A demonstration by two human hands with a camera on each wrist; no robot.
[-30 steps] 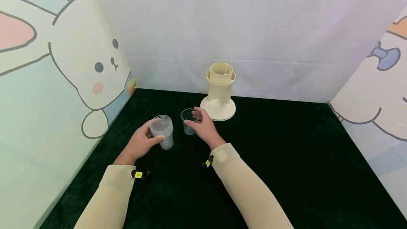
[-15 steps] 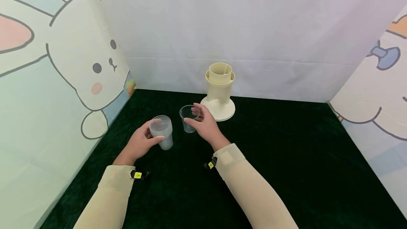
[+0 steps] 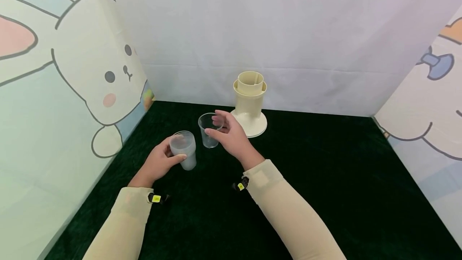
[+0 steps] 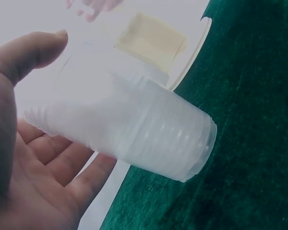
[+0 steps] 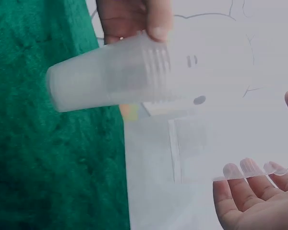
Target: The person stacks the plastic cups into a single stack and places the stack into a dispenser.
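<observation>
In the head view my left hand point(image 3: 159, 159) grips a stack of nested clear plastic cups point(image 3: 183, 147), thumb on the near side. The stack point(image 4: 149, 124) fills the middle of the left wrist view, held slantwise with its bases away from the palm. To its right, my right hand point(image 3: 234, 137) holds one clear plastic cup point(image 3: 209, 133) near the rim between thumb and fingers. That single cup point(image 5: 187, 148) is faint in the right wrist view, apart from the stack. Both the cup and the stack appear raised above the cloth.
A cream-coloured cylinder stand point(image 3: 250, 101) with a round base stands behind the right hand, near the back wall. Dark green cloth point(image 3: 325, 179) covers the table. A white curtain point(image 3: 288, 31) closes the back, and rabbit-printed panels point(image 3: 108, 63) flank both sides.
My right hand has carried the single cup a little left and farther from me. The left hand keeps its grip on the stack, almost unmoved.
</observation>
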